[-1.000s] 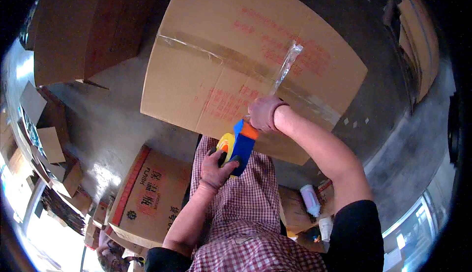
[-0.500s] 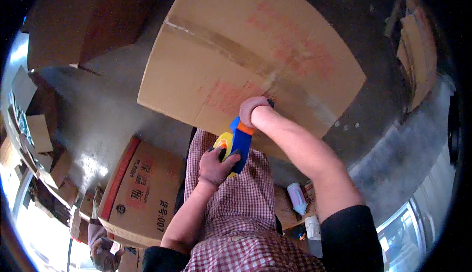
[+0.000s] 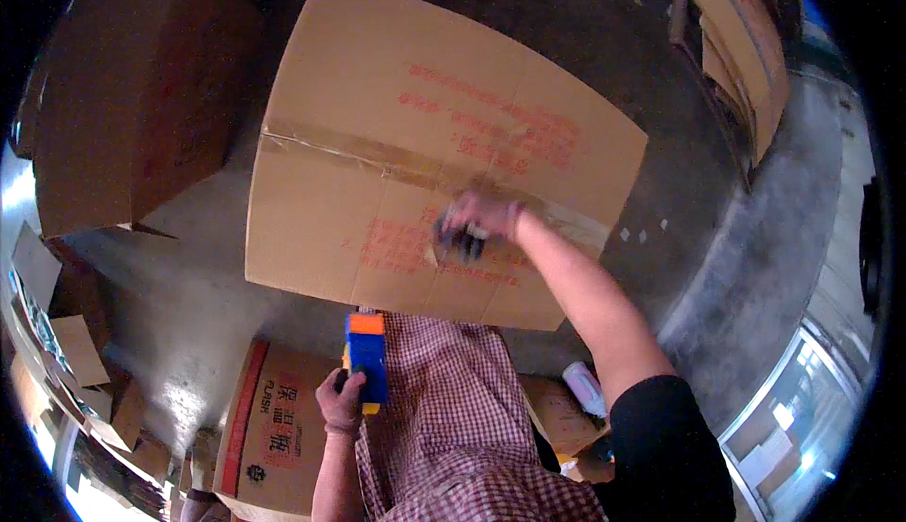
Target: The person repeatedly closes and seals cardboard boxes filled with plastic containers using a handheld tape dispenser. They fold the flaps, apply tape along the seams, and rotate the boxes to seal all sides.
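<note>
A large closed cardboard box (image 3: 377, 97) with red print stands in front of me, a strip of clear tape (image 3: 340, 154) running across its top seam. My right hand (image 3: 472, 220) lies flat on the box top, pressing on the tape near the middle. My left hand (image 3: 342, 401) is drawn back by my waist and grips a blue tape dispenser (image 3: 366, 360) with an orange top and a yellow roll. My checked apron (image 3: 453, 418) fills the lower middle.
Another big cardboard box (image 3: 132, 97) stands at the upper left. A smaller printed carton (image 3: 274, 428) sits on the floor by my left leg. Flattened cardboard (image 3: 746, 59) is stacked at the upper right. Loose cardboard pieces (image 3: 75, 352) lie at the left on the grey concrete floor (image 3: 764, 239).
The left hand has pulled the tape dispenser back from the box toward my body. The right hand has let go of the tape strip and now presses flat on the box top.
</note>
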Action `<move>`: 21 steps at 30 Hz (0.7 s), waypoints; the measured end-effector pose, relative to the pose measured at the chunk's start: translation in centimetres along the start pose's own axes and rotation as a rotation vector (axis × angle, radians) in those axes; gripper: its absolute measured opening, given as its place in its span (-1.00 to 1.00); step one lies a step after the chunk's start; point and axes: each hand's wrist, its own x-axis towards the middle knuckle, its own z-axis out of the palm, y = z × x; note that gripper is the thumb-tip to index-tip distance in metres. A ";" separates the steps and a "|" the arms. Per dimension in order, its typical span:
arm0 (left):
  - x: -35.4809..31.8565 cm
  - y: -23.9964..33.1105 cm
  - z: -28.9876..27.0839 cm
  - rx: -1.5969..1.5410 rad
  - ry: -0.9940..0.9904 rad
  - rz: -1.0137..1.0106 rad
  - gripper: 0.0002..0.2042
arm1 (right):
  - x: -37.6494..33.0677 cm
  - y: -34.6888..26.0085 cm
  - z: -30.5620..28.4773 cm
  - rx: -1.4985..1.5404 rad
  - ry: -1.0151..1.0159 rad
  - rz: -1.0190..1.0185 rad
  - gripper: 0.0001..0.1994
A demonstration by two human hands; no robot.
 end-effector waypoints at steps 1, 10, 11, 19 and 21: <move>0.5 -0.8 -0.8 -0.003 0.026 0.027 -0.76 | -1.0 -1.8 -1.7 0.343 0.094 0.007 -0.75; 2.0 -0.8 -4.7 -0.240 0.196 0.123 -0.82 | -1.8 -4.6 -12.4 0.969 0.539 -0.464 -0.68; 2.2 0.0 -5.0 -0.283 0.207 0.141 -0.82 | -1.5 -4.0 -11.6 1.021 0.541 -0.607 -0.67; 6.6 6.9 -7.9 -0.463 0.411 0.358 -0.61 | -0.2 4.6 12.2 1.431 0.117 -0.133 -0.76; 10.6 7.9 -9.3 -0.394 0.468 0.407 -0.59 | 0.0 7.1 14.9 1.090 0.357 -0.001 -0.77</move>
